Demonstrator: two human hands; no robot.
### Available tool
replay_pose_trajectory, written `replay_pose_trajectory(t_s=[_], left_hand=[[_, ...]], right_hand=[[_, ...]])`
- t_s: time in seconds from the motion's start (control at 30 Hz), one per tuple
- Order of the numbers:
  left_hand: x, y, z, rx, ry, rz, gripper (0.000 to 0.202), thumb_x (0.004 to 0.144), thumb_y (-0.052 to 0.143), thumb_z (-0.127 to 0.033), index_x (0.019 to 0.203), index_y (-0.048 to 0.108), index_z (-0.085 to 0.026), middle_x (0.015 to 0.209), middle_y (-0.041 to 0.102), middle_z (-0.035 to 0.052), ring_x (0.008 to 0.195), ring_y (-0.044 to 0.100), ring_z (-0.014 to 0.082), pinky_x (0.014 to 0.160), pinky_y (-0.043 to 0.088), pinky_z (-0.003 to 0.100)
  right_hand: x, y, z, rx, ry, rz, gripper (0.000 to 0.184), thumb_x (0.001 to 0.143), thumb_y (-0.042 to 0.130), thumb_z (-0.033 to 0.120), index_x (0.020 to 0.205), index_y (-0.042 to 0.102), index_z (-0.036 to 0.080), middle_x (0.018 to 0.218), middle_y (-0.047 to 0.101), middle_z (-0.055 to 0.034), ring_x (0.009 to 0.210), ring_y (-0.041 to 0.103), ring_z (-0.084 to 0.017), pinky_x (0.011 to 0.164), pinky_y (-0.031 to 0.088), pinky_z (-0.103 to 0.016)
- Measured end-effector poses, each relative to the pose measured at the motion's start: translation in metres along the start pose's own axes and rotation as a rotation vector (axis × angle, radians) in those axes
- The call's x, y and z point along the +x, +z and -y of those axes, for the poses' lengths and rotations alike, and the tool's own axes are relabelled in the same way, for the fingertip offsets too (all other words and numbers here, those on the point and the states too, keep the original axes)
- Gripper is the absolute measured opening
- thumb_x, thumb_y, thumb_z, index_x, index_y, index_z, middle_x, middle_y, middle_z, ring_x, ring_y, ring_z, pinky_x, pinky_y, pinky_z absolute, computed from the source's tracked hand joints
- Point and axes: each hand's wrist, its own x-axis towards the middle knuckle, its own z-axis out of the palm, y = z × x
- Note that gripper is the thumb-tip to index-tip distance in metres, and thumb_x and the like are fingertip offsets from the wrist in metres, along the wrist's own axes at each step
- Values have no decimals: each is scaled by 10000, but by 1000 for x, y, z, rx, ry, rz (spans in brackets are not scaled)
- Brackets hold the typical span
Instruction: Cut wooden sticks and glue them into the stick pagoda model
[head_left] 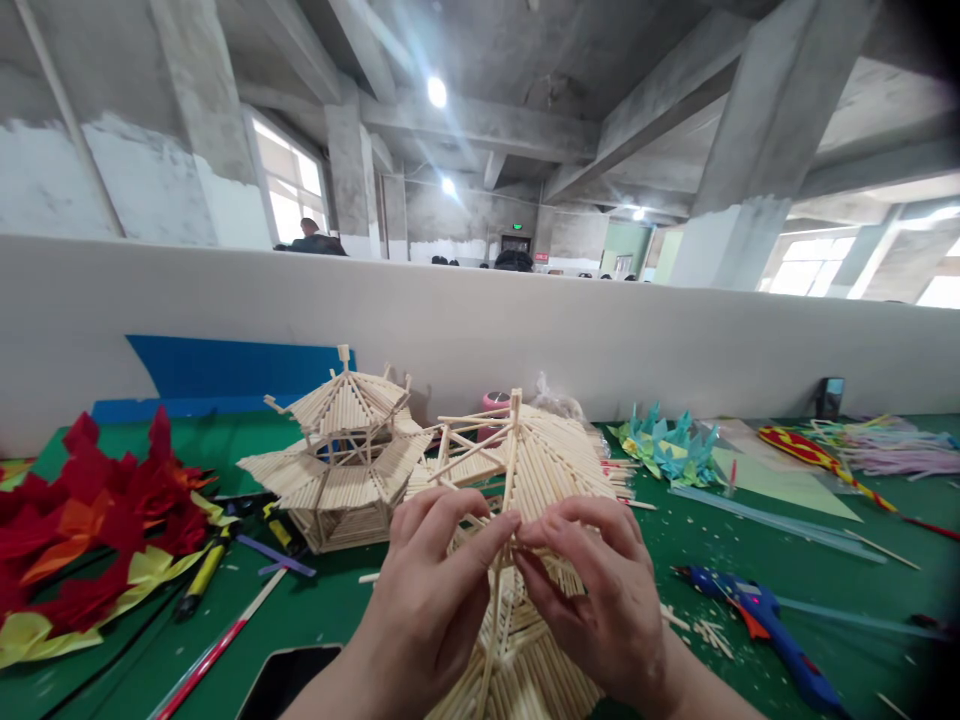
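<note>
A model pavilion of thin wooden sticks (pixel 555 455) stands right in front of me, its upper roof partly covered and its left side showing bare ribs. My left hand (pixel 442 570) bends its fingers at the roof's lower edge, thumb and fingertips pressed together near the central rib. Close beside it, my right hand (pixel 592 570) pinches at the same edge. Whatever lies between the fingertips is too small or hidden to make out. Behind on the left sits a second stick pavilion (pixel 345 450) with two tiers of roof.
A blue glue gun (pixel 772 630) lies at the right, near short stick offcuts (pixel 712 635). Red paper shapes (pixel 112 520) fill the left side. A phone (pixel 289 685) lies at the front edge. Turquoise folded paper (pixel 667 445) stands by the white partition (pixel 675 350).
</note>
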Motion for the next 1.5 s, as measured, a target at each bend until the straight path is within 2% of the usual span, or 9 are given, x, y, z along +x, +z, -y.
replay_pose_trajectory(t_s=[0.27,0.43,0.67,0.8,1.0,1.33,1.5], left_hand=[[0,0,1,48,-1,18,460,762,361,27,1153,458,-195,1045,420,76,961,363,233,792,336,424],[-2,0,2,91,36,46,441,764,376,20,1151,461,-173,1061,402,84,960,354,236,793,322,419],[-1,3,2,138,38,16,427,760,369,31,1127,482,-155,1058,407,91,961,362,239,798,310,417],[-3,4,4,228,93,7,410,768,387,-9,1130,493,-170,1074,411,98,958,368,255,785,303,416],[-7,4,4,259,89,-20,386,790,387,-54,1131,509,-187,1063,437,91,951,383,252,801,293,413],[-10,5,5,361,83,-22,388,797,426,-94,1141,513,-251,1053,470,81,958,407,249,826,293,414],[-9,3,6,381,119,-21,392,784,429,-55,1121,527,-231,1060,467,83,969,411,248,830,296,413]], right_hand=[[0,0,1,-51,6,-34,494,652,678,98,1079,471,236,800,685,71,803,564,-134,756,383,-331],[2,-1,2,-56,-20,-34,467,654,676,89,1051,472,225,789,688,67,777,568,-130,744,376,-335],[-1,-2,1,-77,14,-7,352,676,666,113,967,508,233,788,688,76,769,564,-128,737,371,-330],[-2,1,1,-78,23,-30,370,665,671,112,968,503,241,767,685,77,752,573,-133,725,382,-333],[-3,1,2,-52,-21,-65,492,629,677,55,1044,475,225,789,688,62,758,573,-145,711,392,-345],[-2,3,3,-24,-45,-96,544,617,674,9,1092,478,187,792,691,30,782,552,-167,703,401,-358],[-3,3,3,7,-16,-78,493,636,668,29,1074,500,178,808,683,17,815,532,-174,723,406,-365]])
